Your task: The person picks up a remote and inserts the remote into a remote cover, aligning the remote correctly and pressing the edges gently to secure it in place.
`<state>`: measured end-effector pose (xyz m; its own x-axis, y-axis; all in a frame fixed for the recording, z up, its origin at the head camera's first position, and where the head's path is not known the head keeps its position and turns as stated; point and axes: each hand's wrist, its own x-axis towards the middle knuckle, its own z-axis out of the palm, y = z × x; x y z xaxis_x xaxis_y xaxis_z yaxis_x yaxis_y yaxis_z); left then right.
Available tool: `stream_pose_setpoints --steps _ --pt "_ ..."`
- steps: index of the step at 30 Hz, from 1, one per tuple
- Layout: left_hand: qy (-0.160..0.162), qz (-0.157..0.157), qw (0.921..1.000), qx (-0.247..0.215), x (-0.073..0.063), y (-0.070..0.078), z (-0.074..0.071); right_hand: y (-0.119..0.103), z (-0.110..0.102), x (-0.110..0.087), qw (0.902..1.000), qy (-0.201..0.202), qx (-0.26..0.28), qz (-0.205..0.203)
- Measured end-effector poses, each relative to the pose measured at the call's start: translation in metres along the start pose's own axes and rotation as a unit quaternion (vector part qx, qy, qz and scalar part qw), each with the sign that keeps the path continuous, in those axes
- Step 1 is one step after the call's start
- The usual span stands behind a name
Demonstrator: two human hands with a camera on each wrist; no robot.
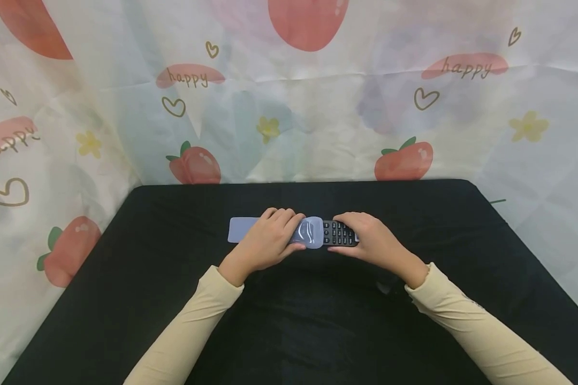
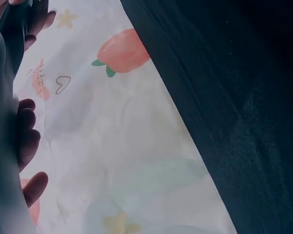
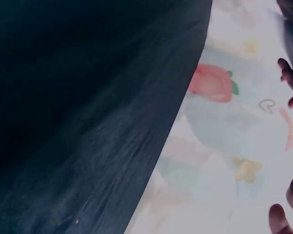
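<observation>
With its long axis running left to right, the remote is gripped by the right hand, its bluish cover by the nearer left hand.

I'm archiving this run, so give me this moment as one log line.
left grip: holds lavender cover | right grip: holds black remote | contact: remote meets cover's right end, overlap unclear | below: black table

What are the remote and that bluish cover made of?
The remote looks like dull, hard plastic: its dark face barely shines. Its buttons could be rubber. The bluish cover seems glossy, perhaps silicone or soft plastic: bright streaks gleam near its right end.
</observation>
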<state>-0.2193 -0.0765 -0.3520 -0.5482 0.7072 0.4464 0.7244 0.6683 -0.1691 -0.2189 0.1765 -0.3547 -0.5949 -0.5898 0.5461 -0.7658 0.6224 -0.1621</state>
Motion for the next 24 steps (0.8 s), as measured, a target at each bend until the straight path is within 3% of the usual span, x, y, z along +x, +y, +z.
stream_pose_setpoints --steps 4,7,11,14,18,24 --pt "0.027 -0.001 0.9995 0.014 0.001 0.000 0.002 0.004 0.000 0.001 0.9978 0.030 -0.051 -0.032" --pt "0.086 -0.023 0.9951 0.044 0.000 -0.001 0.004 0.005 -0.002 0.002 0.9965 0.045 -0.069 -0.018" --pt "0.196 -0.081 0.9725 0.097 -0.003 0.001 0.009 -0.001 -0.003 0.004 0.9944 0.061 -0.054 0.067" --pt "0.247 -0.110 0.9521 0.143 0.002 0.004 0.011 -0.010 -0.002 0.007 0.9863 0.080 -0.031 0.141" --pt "0.263 -0.130 0.9393 0.178 0.013 0.008 0.013 -0.026 0.005 0.015 0.9769 0.105 -0.019 0.185" --pt "0.260 -0.173 0.9293 0.197 0.021 0.010 0.015 -0.039 0.015 0.017 0.9774 0.114 -0.021 0.177"
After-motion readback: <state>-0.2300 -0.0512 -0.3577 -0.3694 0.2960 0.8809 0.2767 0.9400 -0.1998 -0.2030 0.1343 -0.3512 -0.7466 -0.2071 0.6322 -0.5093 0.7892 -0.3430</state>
